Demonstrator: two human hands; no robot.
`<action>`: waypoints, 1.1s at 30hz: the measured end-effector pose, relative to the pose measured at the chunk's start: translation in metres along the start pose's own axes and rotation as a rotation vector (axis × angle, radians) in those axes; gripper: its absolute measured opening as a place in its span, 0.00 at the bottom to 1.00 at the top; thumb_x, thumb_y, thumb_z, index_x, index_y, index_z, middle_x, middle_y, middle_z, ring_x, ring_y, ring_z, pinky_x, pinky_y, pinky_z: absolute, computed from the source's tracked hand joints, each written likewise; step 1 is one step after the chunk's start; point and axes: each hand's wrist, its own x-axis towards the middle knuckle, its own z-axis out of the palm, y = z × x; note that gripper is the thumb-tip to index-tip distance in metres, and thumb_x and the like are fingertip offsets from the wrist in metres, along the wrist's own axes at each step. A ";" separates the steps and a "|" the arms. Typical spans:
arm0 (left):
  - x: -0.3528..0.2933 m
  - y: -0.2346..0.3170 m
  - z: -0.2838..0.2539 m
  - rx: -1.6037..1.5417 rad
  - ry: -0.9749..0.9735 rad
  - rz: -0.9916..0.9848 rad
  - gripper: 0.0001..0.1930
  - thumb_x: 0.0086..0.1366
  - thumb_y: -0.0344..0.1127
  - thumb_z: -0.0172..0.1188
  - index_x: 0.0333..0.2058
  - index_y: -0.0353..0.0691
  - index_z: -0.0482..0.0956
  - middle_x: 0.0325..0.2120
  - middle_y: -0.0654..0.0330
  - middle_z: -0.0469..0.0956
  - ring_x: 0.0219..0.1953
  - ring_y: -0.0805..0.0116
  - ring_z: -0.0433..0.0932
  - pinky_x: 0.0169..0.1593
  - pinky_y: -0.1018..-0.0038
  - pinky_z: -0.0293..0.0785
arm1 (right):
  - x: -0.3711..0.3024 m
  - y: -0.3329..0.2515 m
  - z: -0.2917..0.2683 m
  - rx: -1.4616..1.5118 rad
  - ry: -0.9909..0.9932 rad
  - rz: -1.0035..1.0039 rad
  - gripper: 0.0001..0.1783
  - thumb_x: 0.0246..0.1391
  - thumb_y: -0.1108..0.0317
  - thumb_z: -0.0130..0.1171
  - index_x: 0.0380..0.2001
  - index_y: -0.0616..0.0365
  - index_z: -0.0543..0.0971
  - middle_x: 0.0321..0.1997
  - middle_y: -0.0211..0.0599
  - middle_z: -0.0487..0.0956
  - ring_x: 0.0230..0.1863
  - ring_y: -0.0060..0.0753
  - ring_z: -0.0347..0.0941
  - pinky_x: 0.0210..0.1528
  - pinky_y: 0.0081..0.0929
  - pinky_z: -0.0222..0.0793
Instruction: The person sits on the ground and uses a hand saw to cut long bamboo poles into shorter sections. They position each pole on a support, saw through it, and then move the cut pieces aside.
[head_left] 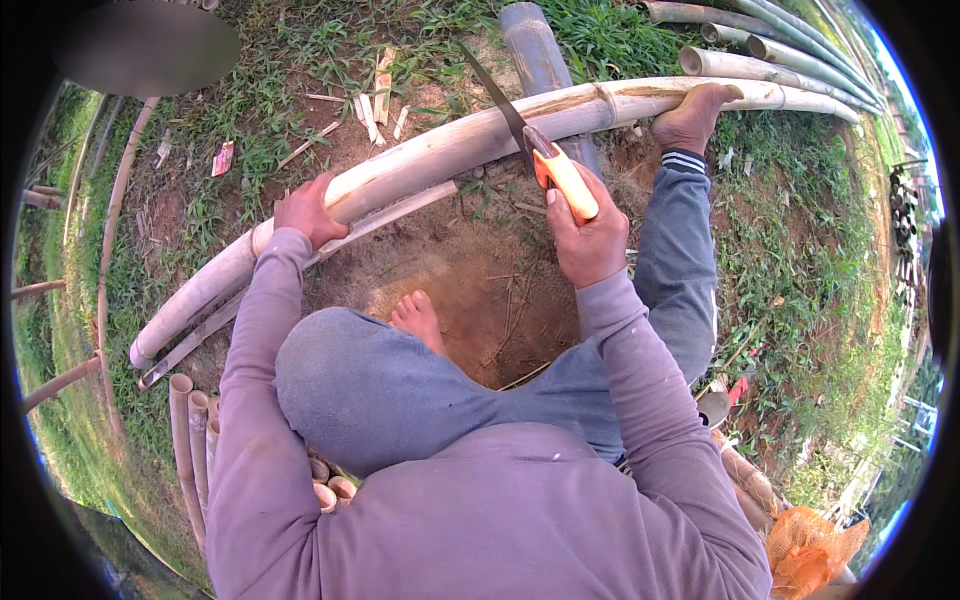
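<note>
Two hands are engaged: my left hand (305, 208) is clenched on the long pale bamboo pole (450, 145), which lies across the bare dirt (480, 290) in front of me, and my right hand (585, 235) is wrapped tight around the orange handle of a saw (540, 150). The saw blade rests tilted against the pole near its middle. My right foot (692, 115) presses on the pole farther right; my left foot (420, 318) sits on the dirt, and cut bamboo pieces (195, 440) lie beside my left arm.
</note>
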 end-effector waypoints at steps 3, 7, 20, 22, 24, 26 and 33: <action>-0.011 -0.002 0.002 0.025 0.031 -0.026 0.48 0.42 0.48 0.80 0.65 0.51 0.72 0.55 0.51 0.83 0.56 0.46 0.83 0.60 0.55 0.81 | -0.064 -0.010 -0.045 -0.073 -0.028 -0.073 0.25 0.61 0.75 0.67 0.61 0.70 0.78 0.53 0.51 0.87 0.51 0.35 0.88 0.51 0.31 0.83; -0.006 0.006 0.003 0.019 -0.041 -0.030 0.49 0.42 0.48 0.80 0.66 0.51 0.71 0.57 0.50 0.81 0.59 0.45 0.81 0.63 0.53 0.76 | -0.128 -0.027 -0.090 0.015 -0.038 -0.017 0.27 0.63 0.79 0.63 0.63 0.76 0.74 0.61 0.56 0.83 0.57 0.37 0.86 0.57 0.33 0.83; -0.001 -0.002 0.002 0.032 -0.025 0.015 0.51 0.43 0.53 0.82 0.65 0.47 0.69 0.55 0.47 0.82 0.56 0.43 0.83 0.61 0.54 0.79 | 0.005 0.006 0.022 0.130 0.001 0.039 0.17 0.65 0.65 0.68 0.51 0.63 0.78 0.33 0.42 0.85 0.30 0.30 0.82 0.38 0.33 0.79; -0.003 -0.002 0.009 -0.001 0.037 0.049 0.49 0.43 0.52 0.82 0.63 0.46 0.71 0.54 0.47 0.83 0.55 0.44 0.83 0.61 0.54 0.79 | 0.011 -0.003 0.020 -0.052 0.016 0.046 0.16 0.66 0.64 0.68 0.49 0.63 0.79 0.28 0.40 0.84 0.27 0.29 0.79 0.34 0.33 0.76; -0.008 -0.002 0.006 -0.019 0.063 0.053 0.47 0.43 0.51 0.81 0.62 0.45 0.72 0.54 0.48 0.83 0.55 0.44 0.83 0.60 0.54 0.79 | 0.015 -0.006 0.018 -0.109 0.024 0.079 0.16 0.66 0.63 0.68 0.47 0.63 0.80 0.27 0.39 0.83 0.26 0.29 0.78 0.33 0.33 0.76; -0.009 -0.005 0.001 -0.020 0.073 0.049 0.46 0.42 0.51 0.81 0.61 0.45 0.73 0.54 0.48 0.83 0.55 0.45 0.83 0.60 0.54 0.79 | -0.027 -0.010 -0.009 -0.108 0.030 0.037 0.15 0.63 0.68 0.70 0.48 0.64 0.80 0.29 0.41 0.85 0.28 0.31 0.82 0.35 0.31 0.77; -0.003 -0.005 0.016 0.020 0.042 0.032 0.45 0.42 0.51 0.81 0.60 0.44 0.73 0.53 0.49 0.83 0.54 0.45 0.84 0.58 0.54 0.81 | -0.127 -0.016 -0.071 -0.026 0.029 0.066 0.13 0.64 0.72 0.68 0.48 0.69 0.80 0.39 0.45 0.89 0.38 0.32 0.88 0.43 0.29 0.82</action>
